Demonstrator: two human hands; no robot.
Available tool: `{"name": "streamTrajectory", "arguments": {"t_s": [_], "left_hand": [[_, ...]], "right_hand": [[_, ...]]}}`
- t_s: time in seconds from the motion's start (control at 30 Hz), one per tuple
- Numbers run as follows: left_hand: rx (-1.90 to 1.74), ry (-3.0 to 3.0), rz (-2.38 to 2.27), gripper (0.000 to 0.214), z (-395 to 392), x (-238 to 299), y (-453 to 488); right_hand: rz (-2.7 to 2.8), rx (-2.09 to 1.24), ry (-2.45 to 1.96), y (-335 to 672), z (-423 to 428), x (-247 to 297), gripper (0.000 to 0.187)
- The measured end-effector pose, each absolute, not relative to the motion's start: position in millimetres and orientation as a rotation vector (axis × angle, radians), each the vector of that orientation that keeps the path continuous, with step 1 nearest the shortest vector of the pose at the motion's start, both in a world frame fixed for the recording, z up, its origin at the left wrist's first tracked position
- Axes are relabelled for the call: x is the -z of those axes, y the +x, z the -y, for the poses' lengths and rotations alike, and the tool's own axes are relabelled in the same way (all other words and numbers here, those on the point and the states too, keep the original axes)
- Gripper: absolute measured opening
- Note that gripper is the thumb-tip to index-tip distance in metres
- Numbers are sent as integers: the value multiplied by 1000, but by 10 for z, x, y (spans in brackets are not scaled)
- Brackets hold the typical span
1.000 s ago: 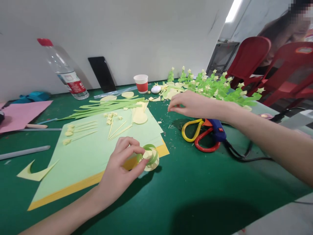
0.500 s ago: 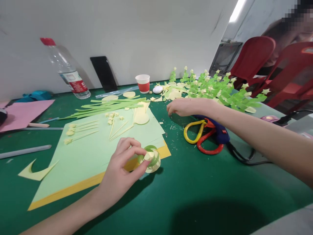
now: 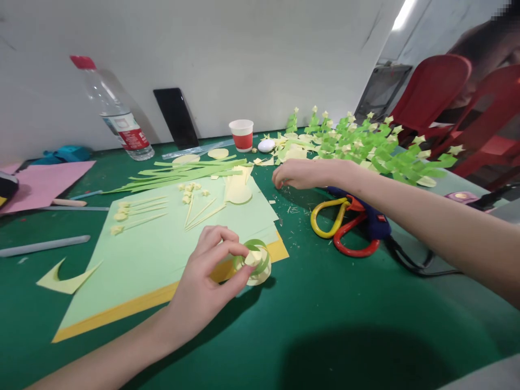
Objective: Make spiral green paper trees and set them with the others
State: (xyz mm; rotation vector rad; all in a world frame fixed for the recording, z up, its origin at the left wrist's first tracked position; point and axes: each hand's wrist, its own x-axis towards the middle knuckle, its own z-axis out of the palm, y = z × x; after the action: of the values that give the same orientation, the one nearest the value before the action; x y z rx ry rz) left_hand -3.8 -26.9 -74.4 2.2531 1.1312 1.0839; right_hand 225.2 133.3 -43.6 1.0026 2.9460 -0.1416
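Note:
My left hand [image 3: 207, 281] pinches a small paper piece [image 3: 254, 261], a green coiled strip round a pale yellow centre, at the near right corner of a stack of light green and yellow paper sheets [image 3: 154, 254]. My right hand [image 3: 298, 174] reaches across the green table [image 3: 333, 314], fingers curled down and tips pinched together near scattered paper scraps just right of the sheets. What they hold, if anything, is too small to see. Scissors [image 3: 339, 225] with yellow and red handles lie under my right forearm, beside a blue glue gun [image 3: 376, 222].
Green paper strips [image 3: 182, 170], yellow star sticks [image 3: 138, 214] and yellow cutouts [image 3: 238, 189] lie on the sheets. At the back stand a water bottle [image 3: 116, 116], a dark phone [image 3: 176, 119], a red cup [image 3: 242, 134] and green paper trees [image 3: 365, 146]. Red chairs [image 3: 430, 97] and another person are at right.
My right hand has dropped from above the table to the surface near the scraps and pulled slightly left. The left hand keeps its pinch on the coiled piece.

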Motion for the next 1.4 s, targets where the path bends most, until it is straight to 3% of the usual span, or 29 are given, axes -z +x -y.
{"name": "streamTrajectory", "arguments": {"t_s": [0.57, 0.8, 0.93, 1.4], "left_hand": [[-1070, 2260, -1103, 12, 265, 736, -29], [-1063, 2240, -1097, 12, 263, 737, -31], [-1058, 2230, -1113, 12, 262, 733, -32], [-1071, 2221, -1107, 10, 265, 753, -39]], "right_hand": [[-2761, 209, 1172, 2100, -1296, 264, 36], [-2649, 172, 1205, 2094, -1346, 342, 9], [-2601, 163, 1197, 2071, -1328, 325, 17], [-2552, 102, 1249, 2212, -1338, 306, 14]]}}
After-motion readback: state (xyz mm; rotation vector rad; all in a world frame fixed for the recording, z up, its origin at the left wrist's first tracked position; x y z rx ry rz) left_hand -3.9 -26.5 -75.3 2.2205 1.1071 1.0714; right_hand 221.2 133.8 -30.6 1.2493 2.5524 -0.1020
